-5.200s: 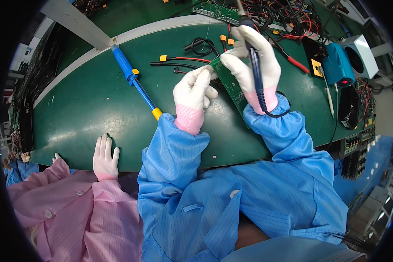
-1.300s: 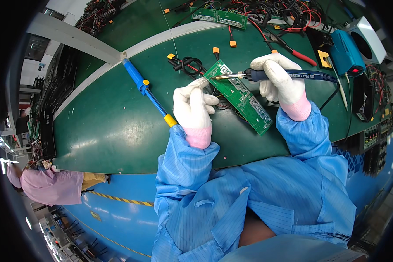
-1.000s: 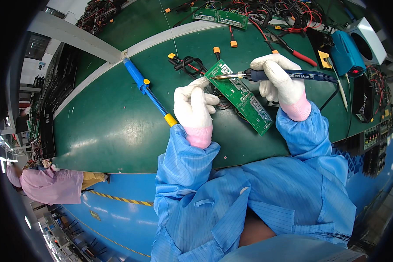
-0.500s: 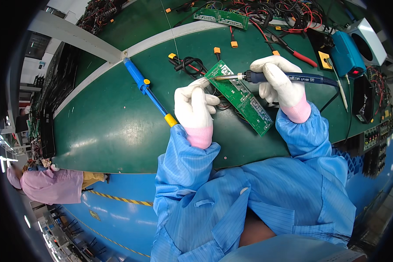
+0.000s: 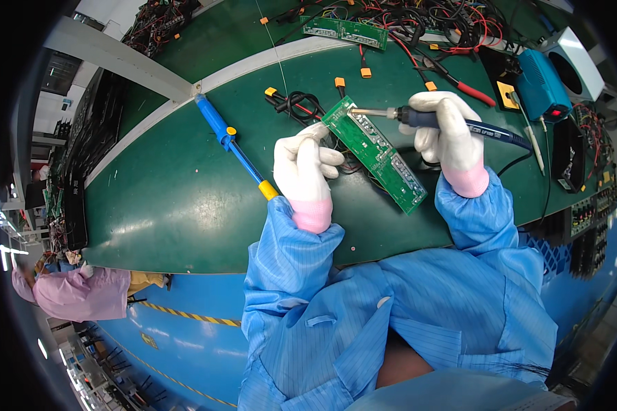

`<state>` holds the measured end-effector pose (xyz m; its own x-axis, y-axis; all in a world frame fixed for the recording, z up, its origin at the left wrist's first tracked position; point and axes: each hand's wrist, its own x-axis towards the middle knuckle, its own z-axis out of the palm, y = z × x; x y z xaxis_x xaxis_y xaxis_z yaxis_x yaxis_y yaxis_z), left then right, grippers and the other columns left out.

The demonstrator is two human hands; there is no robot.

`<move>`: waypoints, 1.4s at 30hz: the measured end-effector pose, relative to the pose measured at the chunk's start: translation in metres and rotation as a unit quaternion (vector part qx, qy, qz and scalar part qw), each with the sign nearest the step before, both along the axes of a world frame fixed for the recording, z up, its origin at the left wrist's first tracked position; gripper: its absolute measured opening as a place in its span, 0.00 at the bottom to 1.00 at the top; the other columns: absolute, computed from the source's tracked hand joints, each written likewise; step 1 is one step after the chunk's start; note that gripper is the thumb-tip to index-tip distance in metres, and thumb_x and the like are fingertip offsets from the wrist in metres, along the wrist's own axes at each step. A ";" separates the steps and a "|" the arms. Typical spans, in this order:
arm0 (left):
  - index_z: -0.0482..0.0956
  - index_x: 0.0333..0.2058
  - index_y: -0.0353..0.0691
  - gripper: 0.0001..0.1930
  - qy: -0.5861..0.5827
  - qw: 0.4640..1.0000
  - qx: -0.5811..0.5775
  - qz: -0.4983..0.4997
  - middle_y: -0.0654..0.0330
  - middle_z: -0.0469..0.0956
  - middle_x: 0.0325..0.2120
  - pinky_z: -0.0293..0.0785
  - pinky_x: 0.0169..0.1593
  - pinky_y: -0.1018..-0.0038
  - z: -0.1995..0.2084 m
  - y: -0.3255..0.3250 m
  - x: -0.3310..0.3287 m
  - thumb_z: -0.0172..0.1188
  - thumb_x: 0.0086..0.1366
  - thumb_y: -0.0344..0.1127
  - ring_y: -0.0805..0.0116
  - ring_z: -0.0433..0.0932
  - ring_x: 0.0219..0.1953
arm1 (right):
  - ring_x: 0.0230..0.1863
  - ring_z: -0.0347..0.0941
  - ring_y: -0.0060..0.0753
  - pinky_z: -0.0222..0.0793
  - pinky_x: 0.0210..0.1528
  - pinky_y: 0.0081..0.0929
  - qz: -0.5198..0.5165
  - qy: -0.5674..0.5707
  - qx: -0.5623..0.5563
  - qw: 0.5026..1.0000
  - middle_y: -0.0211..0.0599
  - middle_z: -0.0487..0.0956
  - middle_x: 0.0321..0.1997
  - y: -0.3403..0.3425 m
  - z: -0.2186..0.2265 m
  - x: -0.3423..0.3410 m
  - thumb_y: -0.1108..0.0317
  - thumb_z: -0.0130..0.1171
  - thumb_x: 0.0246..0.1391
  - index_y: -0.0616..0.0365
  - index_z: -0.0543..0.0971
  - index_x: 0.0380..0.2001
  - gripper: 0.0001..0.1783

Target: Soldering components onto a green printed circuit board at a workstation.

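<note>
A long green circuit board (image 5: 373,152) slants across the workbench in front of me, silvery solder patches along one side. At its far left corner my left hand (image 5: 304,168), in a white glove with a pink cuff, pinches the board's edge between thumb and fingers. My right hand (image 5: 451,133), gloved the same way, grips the dark blue handle of a soldering iron (image 5: 495,130). The iron's metal tip points left and is at the solder patches near the board's far end; whether it touches cannot be made out. Black cables (image 5: 298,106) lie behind and partly under the board.
A blue desoldering pump (image 5: 216,123) lies to the left on the green workbench (image 5: 164,205). At the back right are red-handled pliers (image 5: 474,94), a yellow sponge (image 5: 508,96) and a teal soldering station (image 5: 543,83). Another circuit board (image 5: 346,31) and tangled wires lie behind. A co-worker (image 5: 82,293) in pink is far left.
The soldering iron's tip has shifted slightly right and farther away, from the board's left edge to the solder patches. My left hand and the board have barely moved.
</note>
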<state>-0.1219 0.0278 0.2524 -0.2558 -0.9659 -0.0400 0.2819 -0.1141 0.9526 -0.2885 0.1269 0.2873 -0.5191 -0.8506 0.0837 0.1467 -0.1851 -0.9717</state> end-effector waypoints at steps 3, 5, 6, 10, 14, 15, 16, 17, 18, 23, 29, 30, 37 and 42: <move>0.70 0.37 0.29 0.08 0.021 1.000 -0.002 0.009 0.45 0.78 0.39 0.69 0.20 0.84 -0.003 0.000 0.002 0.45 0.63 0.28 0.74 0.75 0.18 | 0.18 0.72 0.26 0.66 0.19 0.17 -0.024 -0.007 -0.046 0.999 0.45 0.79 0.28 0.007 -0.009 0.001 0.60 0.55 0.58 0.64 0.75 0.45 0.19; 0.70 0.37 0.29 0.08 0.020 1.000 0.003 0.001 0.45 0.79 0.38 0.69 0.20 0.84 -0.003 -0.002 0.000 0.45 0.63 0.27 0.73 0.75 0.17 | 0.22 0.73 0.28 0.68 0.24 0.19 -0.033 0.064 -0.072 0.995 0.46 0.79 0.31 0.010 -0.017 0.002 0.60 0.58 0.56 0.64 0.74 0.47 0.21; 0.70 0.37 0.29 0.08 0.018 1.000 0.002 -0.001 0.45 0.79 0.37 0.69 0.20 0.84 -0.002 -0.003 0.000 0.45 0.63 0.27 0.73 0.75 0.17 | 0.27 0.75 0.31 0.70 0.29 0.21 -0.033 0.133 -0.103 0.985 0.47 0.79 0.34 0.010 -0.022 0.004 0.59 0.61 0.54 0.64 0.73 0.48 0.23; 0.70 0.37 0.28 0.08 0.015 1.000 0.002 -0.003 0.45 0.80 0.36 0.68 0.19 0.84 -0.003 -0.006 -0.003 0.45 0.62 0.27 0.73 0.74 0.16 | 0.37 0.77 0.36 0.74 0.39 0.26 -0.041 0.322 -0.146 0.934 0.48 0.78 0.43 0.018 -0.040 0.012 0.59 0.67 0.46 0.61 0.73 0.51 0.30; 0.70 0.36 0.28 0.08 0.026 1.000 -0.011 0.011 0.45 0.80 0.34 0.68 0.18 0.85 -0.005 -0.005 -0.004 0.45 0.62 0.27 0.73 0.74 0.15 | 0.42 0.76 0.37 0.73 0.44 0.28 -0.065 0.481 -0.117 0.866 0.43 0.76 0.49 0.025 -0.050 0.019 0.63 0.72 0.35 0.58 0.74 0.51 0.35; 0.70 0.36 0.28 0.08 0.026 0.999 -0.015 0.011 0.45 0.80 0.34 0.68 0.18 0.85 -0.005 -0.004 -0.004 0.45 0.62 0.27 0.73 0.74 0.15 | 0.42 0.76 0.38 0.73 0.44 0.28 -0.066 0.487 -0.108 0.864 0.43 0.76 0.50 0.027 -0.051 0.020 0.62 0.72 0.35 0.57 0.74 0.51 0.35; 0.70 0.36 0.28 0.08 0.027 0.999 -0.018 0.012 0.45 0.80 0.34 0.67 0.18 0.85 -0.005 -0.004 -0.005 0.45 0.62 0.27 0.73 0.75 0.15 | 0.42 0.76 0.38 0.72 0.44 0.28 -0.067 0.493 -0.099 0.862 0.42 0.76 0.50 0.029 -0.052 0.021 0.61 0.72 0.34 0.56 0.74 0.51 0.36; 0.70 0.36 0.28 0.08 0.027 0.999 -0.021 0.012 0.45 0.80 0.34 0.67 0.17 0.85 -0.005 -0.003 -0.005 0.45 0.62 0.27 0.73 0.75 0.16 | 0.42 0.76 0.38 0.72 0.44 0.28 -0.069 0.499 -0.090 0.859 0.42 0.75 0.51 0.030 -0.053 0.023 0.61 0.72 0.33 0.55 0.74 0.51 0.37; 0.70 0.36 0.28 0.08 0.027 0.999 -0.025 0.013 0.45 0.80 0.34 0.67 0.17 0.85 -0.005 -0.003 -0.005 0.45 0.62 0.27 0.72 0.75 0.16 | 0.42 0.76 0.39 0.72 0.43 0.28 -0.070 0.505 -0.082 0.857 0.42 0.75 0.51 0.031 -0.053 0.024 0.60 0.73 0.32 0.54 0.74 0.51 0.37; 0.70 0.36 0.28 0.09 0.028 0.999 -0.028 0.015 0.44 0.80 0.35 0.67 0.18 0.85 -0.007 -0.002 -0.005 0.46 0.62 0.27 0.73 0.75 0.16 | 0.42 0.76 0.38 0.72 0.43 0.28 -0.080 0.500 -0.071 0.859 0.42 0.75 0.52 0.031 -0.057 0.026 0.60 0.72 0.33 0.53 0.74 0.52 0.37; 0.70 0.37 0.28 0.09 0.035 0.999 -0.028 0.018 0.44 0.80 0.36 0.67 0.18 0.85 -0.006 -0.001 -0.005 0.46 0.62 0.27 0.73 0.75 0.15 | 0.48 0.75 0.43 0.71 0.50 0.30 -0.065 0.506 -0.058 0.858 0.47 0.74 0.53 0.033 -0.056 0.026 0.61 0.74 0.34 0.60 0.72 0.51 0.37; 0.70 0.36 0.28 0.08 0.027 0.999 -0.025 0.010 0.44 0.80 0.37 0.68 0.18 0.85 -0.004 0.000 -0.005 0.46 0.62 0.27 0.73 0.75 0.16 | 0.48 0.75 0.43 0.71 0.51 0.30 -0.068 0.506 -0.055 0.858 0.47 0.74 0.53 0.033 -0.056 0.026 0.62 0.73 0.35 0.60 0.73 0.51 0.37; 0.71 0.34 0.29 0.07 0.027 0.999 -0.028 -0.021 0.45 0.79 0.41 0.69 0.21 0.85 -0.002 0.004 -0.004 0.47 0.61 0.27 0.74 0.76 0.19 | 0.45 0.76 0.40 0.71 0.48 0.27 -0.101 0.515 -0.034 0.850 0.44 0.74 0.54 0.031 -0.057 0.027 0.63 0.68 0.36 0.56 0.72 0.53 0.35; 0.70 0.34 0.29 0.06 -0.016 0.995 -0.079 -0.062 0.43 0.77 0.44 0.70 0.23 0.85 0.000 0.013 -0.004 0.48 0.62 0.27 0.72 0.76 0.22 | 0.45 0.76 0.38 0.72 0.48 0.26 -0.122 0.490 -0.017 0.863 0.43 0.73 0.54 0.029 -0.056 0.026 0.65 0.67 0.35 0.55 0.71 0.54 0.37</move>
<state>-0.1255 0.0407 0.2527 -0.3745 -0.9220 0.0987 0.2433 0.0050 0.9699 -0.2620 0.1562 0.2317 -0.3478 -0.7147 0.6069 -0.7900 -0.1252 -0.6002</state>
